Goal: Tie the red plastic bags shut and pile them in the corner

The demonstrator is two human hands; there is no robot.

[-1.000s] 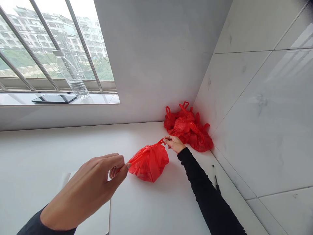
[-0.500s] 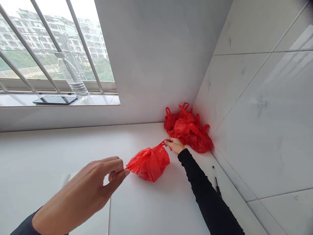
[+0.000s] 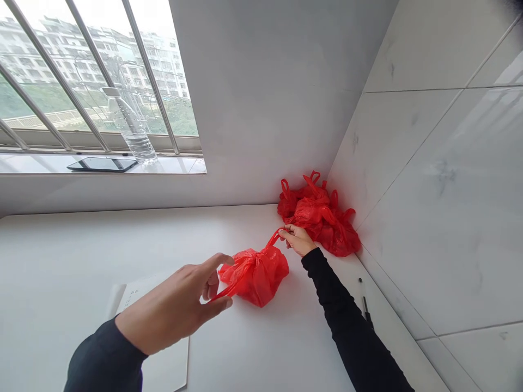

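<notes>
A red plastic bag [image 3: 261,277], knotted at the top and bulging with hidden contents, rests on the white table. My right hand [image 3: 297,239] pinches one of its handle loops, drawn up toward the back right. On the bag's near left side is my left hand [image 3: 183,294], thumb and index finger spread apart. The other handle strand lies loosely between them, partly hidden by the thumb. Just beyond my right hand, several similar tied red bags [image 3: 316,212] are heaped in the corner.
An open notebook [image 3: 167,365] lies under my left forearm. To the right, a black pen [image 3: 368,313] and its small cap [image 3: 360,280] lie near the tiled wall [image 3: 429,218]. On the windowsill stand a water bottle [image 3: 134,130] and a flat dark tablet or phone [image 3: 102,164].
My left hand has loosened its pinch on the handle, with thumb and index finger now apart. My right hand keeps its loop, which is pulled out longer. The view has shifted slightly.
</notes>
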